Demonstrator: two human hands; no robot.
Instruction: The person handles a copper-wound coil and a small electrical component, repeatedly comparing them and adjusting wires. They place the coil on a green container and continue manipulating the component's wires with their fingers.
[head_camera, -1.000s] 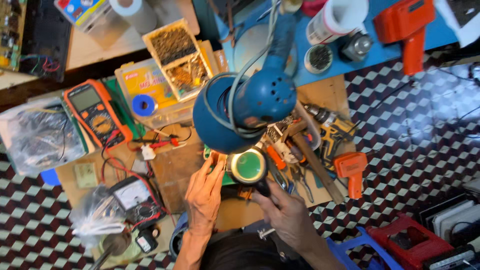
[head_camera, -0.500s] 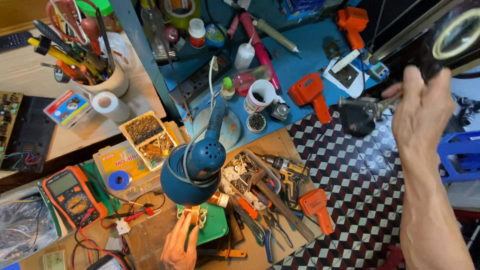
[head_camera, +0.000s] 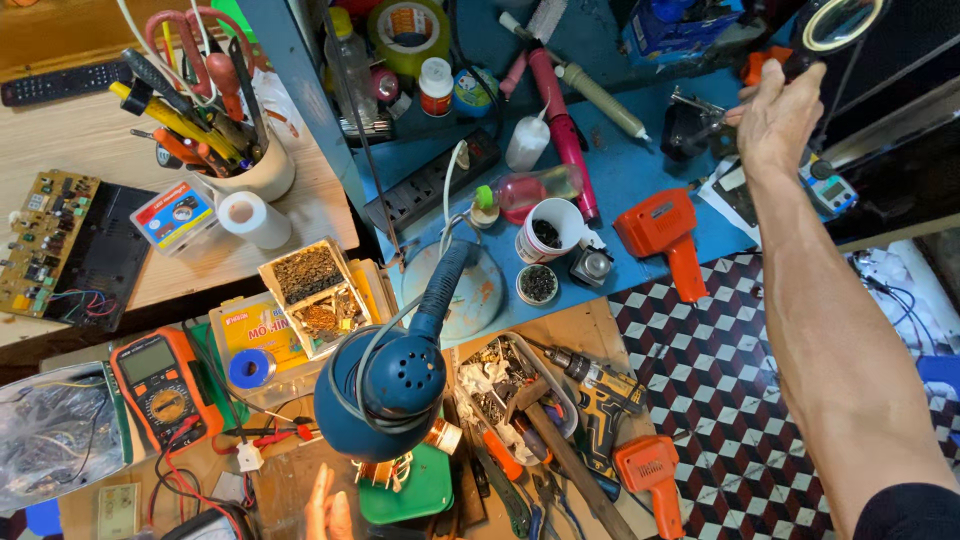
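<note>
Head view: our right hand (head_camera: 775, 115) grips the magnifier (head_camera: 835, 25) firmly; left hand (head_camera: 328, 505) rests flat, fingers together, on the table (head_camera: 290, 480).

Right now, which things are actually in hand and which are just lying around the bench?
In hand:
right hand holding the round magnifier
left hand by the green board

Lying about:
orange multimeter
orange glue gun
cordless drill
blue desk lamp

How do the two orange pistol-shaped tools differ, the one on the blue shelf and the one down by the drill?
The orange tool on the blue shelf lies alone on bare blue surface, handle pointing down-right. The orange tool by the drill sits lower, crowded against the drill and hammer, handle pointing down. Both are orange and pistol-shaped; neither hand touches them.
</note>
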